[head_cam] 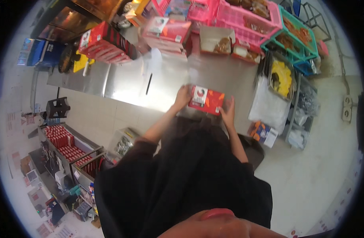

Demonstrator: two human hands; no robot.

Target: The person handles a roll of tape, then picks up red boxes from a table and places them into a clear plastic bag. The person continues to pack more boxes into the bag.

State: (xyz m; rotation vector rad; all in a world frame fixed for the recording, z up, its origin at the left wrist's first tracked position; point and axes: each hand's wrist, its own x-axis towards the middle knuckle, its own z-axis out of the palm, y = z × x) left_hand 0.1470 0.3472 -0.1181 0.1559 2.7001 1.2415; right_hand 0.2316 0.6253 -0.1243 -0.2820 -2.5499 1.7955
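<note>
A closed red cardboard food box (212, 101) with orange shapes and a white printed panel is held level between my hands, at the near edge of the steel counter (128, 76). My left hand (183, 97) grips its left end. At the opposite end, my right hand (228, 112) has its thumb on the near corner, with the fingers raised along the side. Beyond the box stand an open carton (215, 41) with brown food inside and a second, partly filled red carton (246, 53). The underside of the held box is hidden.
Stacked red boxes (167, 32) and another tall stack (106, 44) line the counter's back. Pink baskets (244, 22) and a teal basket (301, 38) hold packed food. To the right are a metal tray (281, 77) of yellow pieces and white plastic sheets (268, 104).
</note>
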